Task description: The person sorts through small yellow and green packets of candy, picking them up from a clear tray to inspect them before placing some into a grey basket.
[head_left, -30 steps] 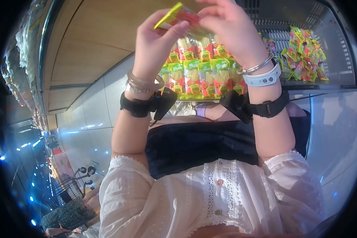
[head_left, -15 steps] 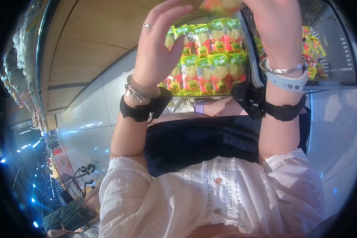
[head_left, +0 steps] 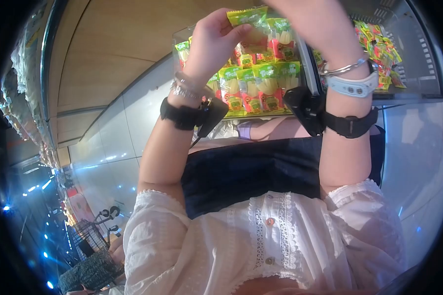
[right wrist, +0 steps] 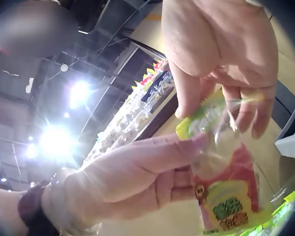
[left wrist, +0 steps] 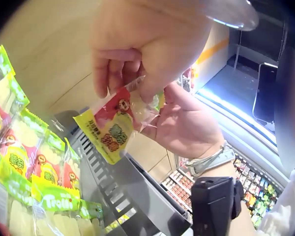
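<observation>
A clear candy packet (head_left: 251, 19) with a green top edge and a red and yellow print hangs between both hands. My left hand (head_left: 214, 44) pinches it between thumb and fingers, the thumb lying across its front. At the top of the head view, my right hand (head_left: 293, 7) is mostly cut off. From the right wrist view, the right hand (right wrist: 223, 54) has its thumb and fingers at the packet's green upper end. Below the hands, similar packets (head_left: 268, 86) stand in rows in a box.
Right of the box, a grey slotted crate (head_left: 418, 64) holds a pile of small green and red packets (head_left: 379, 49). A wooden panel (head_left: 118, 44) borders the left side. Tiled floor (head_left: 113, 118) and a wire cart (head_left: 86, 236) lie farther left.
Half a second ago the left hand was spread without a packet while the right hand held one at the top. The right hand has come back left, and the left hand now pinches a packet.
</observation>
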Tool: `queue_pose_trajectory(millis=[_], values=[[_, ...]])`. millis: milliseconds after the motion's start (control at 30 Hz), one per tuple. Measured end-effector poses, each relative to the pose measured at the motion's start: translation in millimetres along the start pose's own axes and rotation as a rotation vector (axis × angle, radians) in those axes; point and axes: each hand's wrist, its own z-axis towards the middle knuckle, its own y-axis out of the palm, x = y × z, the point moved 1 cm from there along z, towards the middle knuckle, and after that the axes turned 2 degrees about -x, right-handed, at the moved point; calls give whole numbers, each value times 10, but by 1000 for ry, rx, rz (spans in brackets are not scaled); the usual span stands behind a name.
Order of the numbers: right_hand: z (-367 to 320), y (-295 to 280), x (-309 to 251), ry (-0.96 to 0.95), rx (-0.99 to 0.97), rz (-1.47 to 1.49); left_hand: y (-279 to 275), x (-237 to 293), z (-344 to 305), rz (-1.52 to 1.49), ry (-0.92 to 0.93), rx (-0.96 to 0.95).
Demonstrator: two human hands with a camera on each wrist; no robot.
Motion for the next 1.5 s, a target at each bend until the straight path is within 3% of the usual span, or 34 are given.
queue_pose_trajectory(millis=[67,133,200,267,433,500,567,600,667,700,733,800,867,1000,1067,1133,1167,1200,1233,1267,1333,1500], values=[[135,-28,279,-309,412,-174,-8,-253,90,-6,-16,59],[116,-86,251,-289,451,-66,-11,-530,165,59,-191,21],[61,-62,192,-255,603,31,43,-680,199,26,-186,44],[48,-81,198,-272,594,53,86,-765,227,246,-259,22],[4,-125,114,-308,636,221,198,-634,156,272,-234,104],[-51,-196,36,-289,699,246,132,-531,87,742,97,270],[-187,-286,-135,-421,907,163,107,-193,-25,574,-40,308],[-244,-382,-197,-432,910,135,77,-41,-109,484,2,334],[-386,-642,-298,-556,662,125,48,274,-298,165,9,390],[-389,-740,-361,-515,582,33,73,460,-401,-34,-8,427],[-326,-820,-465,-516,584,13,75,516,-472,-51,-2,421],[-71,-915,-577,-51,-70,-446,-3,532,-553,-341,23,426],[340,-1013,-255,185,-540,-508,-85,389,-536,-428,37,442],[726,-961,1046,641,-943,-1134,-192,125,-600,-551,42,473],[620,-881,1314,623,-770,-1229,-212,45,-636,-576,12,508],[914,-1006,2231,680,-553,-1347,-265,-51,-654,-576,-61,570],[1006,-1077,2551,681,-554,-1358,-303,-93,-663,-587,-57,574],[1080,-1135,2816,504,-648,-1489,-348,-138,-684,-586,-53,561],[1130,-1109,2900,312,-740,-1608,-396,-181,-707,-582,-49,549],[1139,-1067,3010,305,-749,-1612,-440,-224,-723,-576,-46,537],[1064,-886,3063,232,-536,-1388,-513,-254,-749,-553,-43,551],[865,-844,3144,212,-571,-1286,-607,-276,-751,-552,-55,597]])
